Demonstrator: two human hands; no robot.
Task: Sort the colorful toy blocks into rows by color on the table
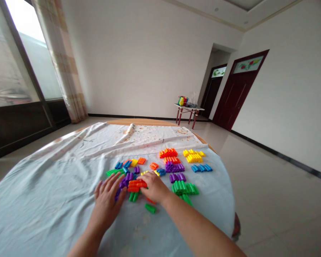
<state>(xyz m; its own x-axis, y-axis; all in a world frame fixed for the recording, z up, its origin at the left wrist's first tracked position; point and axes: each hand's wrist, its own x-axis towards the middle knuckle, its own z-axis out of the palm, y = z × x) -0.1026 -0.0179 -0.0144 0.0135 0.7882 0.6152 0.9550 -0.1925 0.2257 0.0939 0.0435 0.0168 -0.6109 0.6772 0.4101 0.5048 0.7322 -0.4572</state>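
Observation:
My right hand (155, 188) has its fingers and thumb on a small cluster of orange ribbed plastic pieces (135, 185). Just left of it, my left hand (107, 200) is stretched out with its fingers reaching forward, its thumb beside purple pieces (122, 185). Green pieces (133, 196) lie under the orange ones, and a single green piece (150, 208) rests nearer to me. Beyond the left fingertips are more green pieces (115, 172) and blue pieces (118, 165). Part of the pile is hidden by my hands.
Sorted by colour on the right are orange (168, 153), yellow (194, 156), blue (202, 168), purple (174, 167) and green (184, 187) groups. A wrinkled pale cloth (56, 200) covers the round table. A small table (189, 107) with bags stands by the far wall.

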